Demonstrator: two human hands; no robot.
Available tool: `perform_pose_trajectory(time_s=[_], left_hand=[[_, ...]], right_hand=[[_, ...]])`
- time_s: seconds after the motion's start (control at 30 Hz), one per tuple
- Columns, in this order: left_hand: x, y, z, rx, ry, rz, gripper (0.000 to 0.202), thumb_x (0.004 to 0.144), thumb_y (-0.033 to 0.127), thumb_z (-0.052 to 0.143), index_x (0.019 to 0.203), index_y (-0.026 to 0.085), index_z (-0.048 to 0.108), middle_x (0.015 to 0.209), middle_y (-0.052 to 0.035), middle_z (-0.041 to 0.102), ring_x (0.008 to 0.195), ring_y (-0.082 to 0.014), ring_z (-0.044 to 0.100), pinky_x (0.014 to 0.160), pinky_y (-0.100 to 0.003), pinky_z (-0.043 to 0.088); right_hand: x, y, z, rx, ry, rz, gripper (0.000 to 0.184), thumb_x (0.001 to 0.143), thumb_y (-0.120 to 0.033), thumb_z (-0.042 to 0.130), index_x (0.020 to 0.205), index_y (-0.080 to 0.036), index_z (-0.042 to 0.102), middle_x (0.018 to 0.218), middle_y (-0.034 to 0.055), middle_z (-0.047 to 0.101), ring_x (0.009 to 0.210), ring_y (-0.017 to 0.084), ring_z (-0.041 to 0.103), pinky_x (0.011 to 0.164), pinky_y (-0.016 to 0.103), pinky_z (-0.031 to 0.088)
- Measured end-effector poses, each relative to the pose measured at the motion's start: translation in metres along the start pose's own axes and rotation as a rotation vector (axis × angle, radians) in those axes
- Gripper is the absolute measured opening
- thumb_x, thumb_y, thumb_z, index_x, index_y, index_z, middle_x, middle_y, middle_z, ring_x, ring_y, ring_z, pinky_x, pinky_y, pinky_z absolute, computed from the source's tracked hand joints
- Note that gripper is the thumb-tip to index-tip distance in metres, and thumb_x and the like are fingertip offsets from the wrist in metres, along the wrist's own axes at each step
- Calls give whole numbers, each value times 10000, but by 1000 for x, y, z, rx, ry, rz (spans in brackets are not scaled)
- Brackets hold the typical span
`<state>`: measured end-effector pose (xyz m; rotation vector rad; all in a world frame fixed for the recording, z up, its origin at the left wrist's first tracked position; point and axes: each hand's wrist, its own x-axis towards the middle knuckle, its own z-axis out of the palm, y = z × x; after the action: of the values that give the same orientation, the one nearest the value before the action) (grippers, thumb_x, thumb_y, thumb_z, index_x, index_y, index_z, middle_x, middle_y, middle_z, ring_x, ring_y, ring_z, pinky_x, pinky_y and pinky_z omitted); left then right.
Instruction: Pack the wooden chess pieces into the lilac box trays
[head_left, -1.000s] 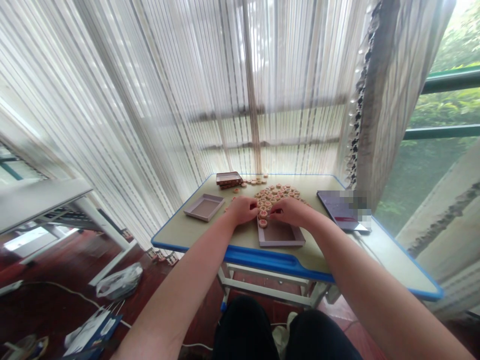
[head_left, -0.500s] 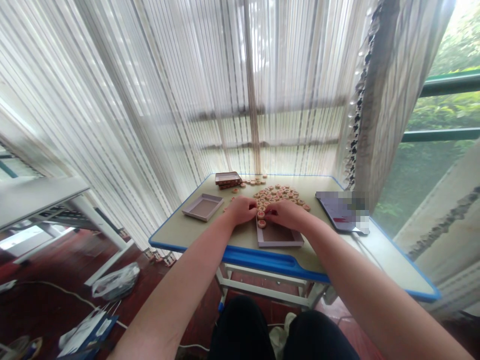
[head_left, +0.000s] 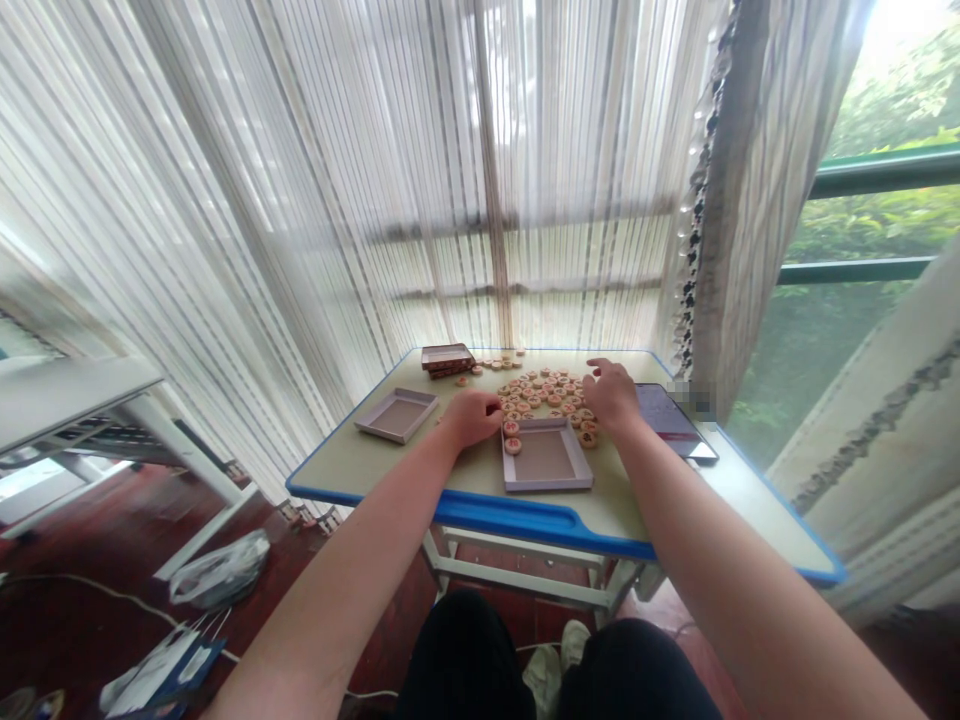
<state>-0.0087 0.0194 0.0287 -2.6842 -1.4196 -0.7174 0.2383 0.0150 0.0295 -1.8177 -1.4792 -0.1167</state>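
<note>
Round wooden Chinese chess pieces (head_left: 553,387) lie in a loose heap at the middle of the table. In front of the heap is a shallow open box (head_left: 551,484), with two pieces (head_left: 512,446) along its left side. My left hand (head_left: 474,418) rests at the box's far left corner, beside the heap. Its fingers are curled together, and whatever they hold is hidden. Over the heap's right edge is my right hand (head_left: 613,396), its fingers apart and nothing seen in them.
Another shallow box (head_left: 397,415) sits on the left of the blue-edged table (head_left: 330,470). Stacked dark red boxes (head_left: 447,358) stand at the back left, with several pieces beside them. A tablet (head_left: 671,420) lies on the right. Pleated curtains (head_left: 450,200) hang behind.
My right hand has left the box's left side and moved right and away from me, its fingers now spread. My left hand stays near the box corner. The view has shifted slightly.
</note>
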Motion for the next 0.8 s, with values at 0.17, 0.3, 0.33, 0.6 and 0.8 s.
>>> perform_pose_trajectory(time_s=[0.17,0.3,0.33,0.6,0.8], left_hand=[[0,3,-3,-7,51,-3,237,740,257,481,693,156,691,699,-41,672,643,-133,552,623,-239,373],[0,3,-4,-13,90,-13,230,744,249,484,686,154,685,679,-39,668,632,-132,550,615,-240,377],[0,2,-4,-13,105,-17,228,745,249,485,683,155,683,676,-39,668,631,-133,552,618,-242,379],[1,3,-3,-9,125,-26,225,747,259,494,655,156,671,645,-38,660,610,-131,550,612,-242,379],[1,4,-4,-9,107,-44,230,753,279,504,676,157,682,661,-45,670,625,-136,563,619,-242,389]], right_hand=[[3,-4,22,-31,-332,-244,396,833,-352,443,1172,-239,613,1242,56,577,1141,262,473,969,378,346],[2,-12,27,-47,-443,-284,395,812,-361,472,1174,-286,611,1173,30,625,1135,256,483,958,384,357],[2,-12,27,-42,-438,-298,382,806,-325,474,1156,-290,622,1142,23,641,1118,244,495,951,369,363],[3,-8,26,-147,-419,-315,246,770,-313,521,910,-286,721,991,20,690,1020,236,528,904,346,383],[1,-11,26,-169,-397,-293,263,756,-428,550,878,-258,710,917,52,690,999,250,523,858,350,393]])
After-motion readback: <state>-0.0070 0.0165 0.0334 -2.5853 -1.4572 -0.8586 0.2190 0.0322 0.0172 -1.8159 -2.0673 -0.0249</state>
